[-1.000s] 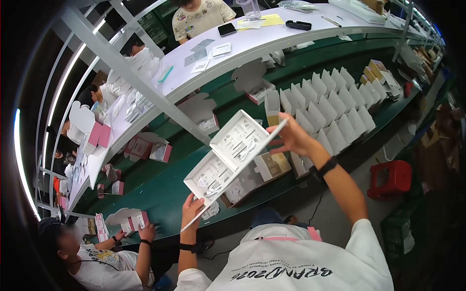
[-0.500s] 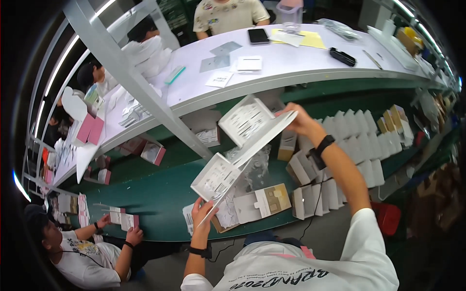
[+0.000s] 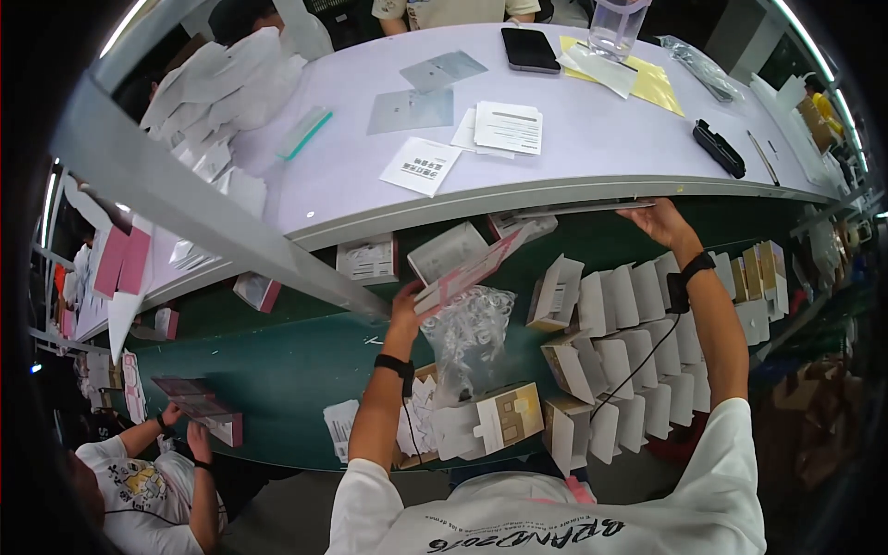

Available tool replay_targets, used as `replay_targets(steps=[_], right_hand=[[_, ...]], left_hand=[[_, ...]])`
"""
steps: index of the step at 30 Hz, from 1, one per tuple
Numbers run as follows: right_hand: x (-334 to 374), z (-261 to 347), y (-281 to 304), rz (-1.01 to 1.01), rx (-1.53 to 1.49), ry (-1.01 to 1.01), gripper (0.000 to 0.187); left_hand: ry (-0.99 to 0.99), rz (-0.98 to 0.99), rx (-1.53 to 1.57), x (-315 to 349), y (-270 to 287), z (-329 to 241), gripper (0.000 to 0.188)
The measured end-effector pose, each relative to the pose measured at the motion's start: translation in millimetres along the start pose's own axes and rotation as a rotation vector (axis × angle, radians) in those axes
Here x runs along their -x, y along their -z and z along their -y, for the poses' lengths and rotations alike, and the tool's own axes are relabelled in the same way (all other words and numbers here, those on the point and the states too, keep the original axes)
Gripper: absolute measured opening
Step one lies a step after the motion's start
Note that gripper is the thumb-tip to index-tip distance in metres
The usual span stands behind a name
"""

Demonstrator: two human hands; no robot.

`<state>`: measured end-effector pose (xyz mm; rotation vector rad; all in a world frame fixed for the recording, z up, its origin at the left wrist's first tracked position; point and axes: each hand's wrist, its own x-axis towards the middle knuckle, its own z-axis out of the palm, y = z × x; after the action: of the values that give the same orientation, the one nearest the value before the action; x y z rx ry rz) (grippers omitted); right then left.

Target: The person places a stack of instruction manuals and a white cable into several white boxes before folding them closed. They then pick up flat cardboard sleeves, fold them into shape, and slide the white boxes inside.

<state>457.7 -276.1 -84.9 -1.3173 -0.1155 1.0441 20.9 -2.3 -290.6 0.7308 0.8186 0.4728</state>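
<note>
My left hand is closed on the pink and white lid of an open carton. The carton's white inside faces up under the front edge of the white table. Farther right, my right hand grips the end of the raised flap of a second open carton, which is partly hidden beneath the table edge and behind the first lid. Just below the left carton lies a clear bubble-wrap bag on the green belt.
Rows of open white cartons stand at right. A brown and white box lies near me. The white table and a grey post border the belt. A co-worker's hand holds pink boxes at lower left.
Both cartons have moved away from me, toward and under the table edge. My hands have spread apart, and the lids now lean outward over the belt. My view has shifted forward.
</note>
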Motion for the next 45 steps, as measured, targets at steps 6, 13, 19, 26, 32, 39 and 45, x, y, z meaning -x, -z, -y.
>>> replay_targets(steps=[6, 13, 19, 26, 32, 39, 45], right_hand=[[-36, -13, 70, -0.223, 0.009, -0.083, 0.029], [-79, -46, 108, -0.213, 0.020, -0.212, 0.029], [-83, -60, 94, -0.353, 0.023, -0.099, 0.034], [-95, -56, 125, -0.803, -0.104, 0.127, 0.042], [-81, -49, 104, -0.765, 0.590, 0.356, 0.049], [-13, -31, 11, -0.461, 0.778, 0.367, 0.044], [23, -31, 1, -0.286, 0.587, 0.324, 0.034]], left_hand=[[0.054, -0.025, 0.000, -49, 9, -15, 0.038], [0.063, -0.100, 0.128, -78, 33, -10, 0.034], [-0.127, -0.476, 0.049, -44, 27, -22, 0.040], [-0.551, -0.093, -0.824, -43, -89, -101, 0.047], [-0.242, 0.065, -1.384, -165, -119, -127, 0.051], [-0.261, 0.315, -1.494, -188, -175, -154, 0.050], [-0.222, 0.439, -1.573, -139, -170, -143, 0.050]])
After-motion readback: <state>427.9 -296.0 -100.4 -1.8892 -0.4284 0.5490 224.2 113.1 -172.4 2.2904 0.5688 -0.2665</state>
